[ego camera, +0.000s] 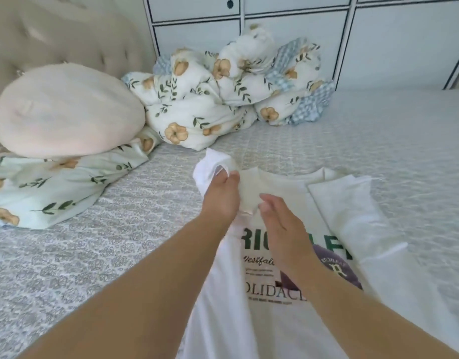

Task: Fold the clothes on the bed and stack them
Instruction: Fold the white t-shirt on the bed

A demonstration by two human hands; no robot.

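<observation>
2 pillows [65,110] far L | duvet [231,86] behind T-shirt [275,320]

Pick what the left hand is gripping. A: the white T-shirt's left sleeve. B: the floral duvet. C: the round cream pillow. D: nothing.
A: the left hand pinches the bunched sleeve of the T-shirt between thumb and fingers, well clear of the bedding behind.

Tufted beige headboard [67,35] left; white dark-trimmed cabinet [300,35] behind; soft daylight
</observation>
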